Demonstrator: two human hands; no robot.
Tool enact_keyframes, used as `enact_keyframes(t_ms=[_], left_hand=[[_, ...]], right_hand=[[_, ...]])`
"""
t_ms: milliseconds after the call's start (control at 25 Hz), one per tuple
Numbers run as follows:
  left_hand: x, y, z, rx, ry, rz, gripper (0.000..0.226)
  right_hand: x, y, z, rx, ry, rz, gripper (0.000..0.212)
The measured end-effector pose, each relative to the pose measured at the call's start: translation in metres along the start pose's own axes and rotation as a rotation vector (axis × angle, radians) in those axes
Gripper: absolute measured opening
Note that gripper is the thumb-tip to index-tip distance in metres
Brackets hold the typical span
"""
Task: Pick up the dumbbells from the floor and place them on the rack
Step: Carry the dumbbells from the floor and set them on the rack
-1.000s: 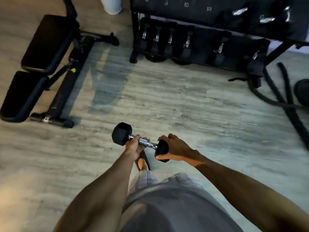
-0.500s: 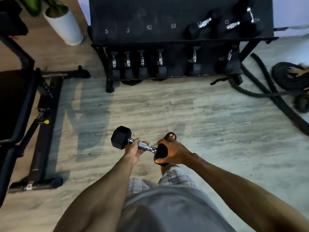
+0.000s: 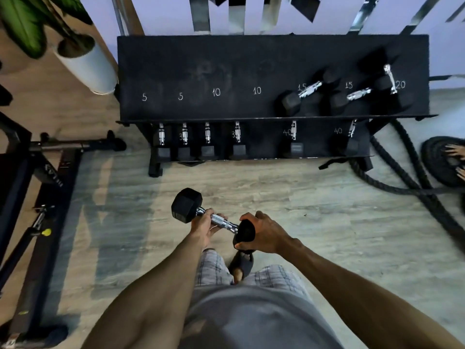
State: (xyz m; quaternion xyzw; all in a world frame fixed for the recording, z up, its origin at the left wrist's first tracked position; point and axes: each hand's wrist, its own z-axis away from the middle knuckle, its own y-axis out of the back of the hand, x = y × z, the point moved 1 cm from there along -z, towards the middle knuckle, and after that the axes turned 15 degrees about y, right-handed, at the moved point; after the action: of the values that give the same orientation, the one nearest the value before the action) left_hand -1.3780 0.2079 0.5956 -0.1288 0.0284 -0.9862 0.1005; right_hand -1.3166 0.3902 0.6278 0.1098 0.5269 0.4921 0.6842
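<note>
Near the rack point(image 3: 251, 71), the left hand point(image 3: 205, 226) curls around the dumbbell point(image 3: 212, 217) handle while the right hand point(image 3: 264, 234) cups fingers over its right head.

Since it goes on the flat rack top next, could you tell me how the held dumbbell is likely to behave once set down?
The dumbbell probably will not roll: its heads are hexagonal, with flat faces. It looks rigid and dense, rubber heads on a steel bar, and both the left hand and right hand hold it. The knurled handle should resist slipping.
</note>
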Motion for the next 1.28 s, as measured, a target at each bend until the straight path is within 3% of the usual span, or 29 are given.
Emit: enact_keyframes(t_ms=[320,800,1280], left_hand=[[0.142,-0.069,-0.068,-0.008,0.006,0.011,0.011],[0.374,-0.131,-0.155,-0.063,0.1,0.053,0.02],[0.473,-0.189,-0.211,-0.026,0.155,0.095,0.015]], right_hand=[[0.053,0.097,-0.128,0.013,-0.004,-0.016,0.078],[0.079,0.234,-0.337,0.001,-0.121,-0.023,0.082],[0.13,0.298,-0.439,-0.053,-0.114,0.067,0.089]])
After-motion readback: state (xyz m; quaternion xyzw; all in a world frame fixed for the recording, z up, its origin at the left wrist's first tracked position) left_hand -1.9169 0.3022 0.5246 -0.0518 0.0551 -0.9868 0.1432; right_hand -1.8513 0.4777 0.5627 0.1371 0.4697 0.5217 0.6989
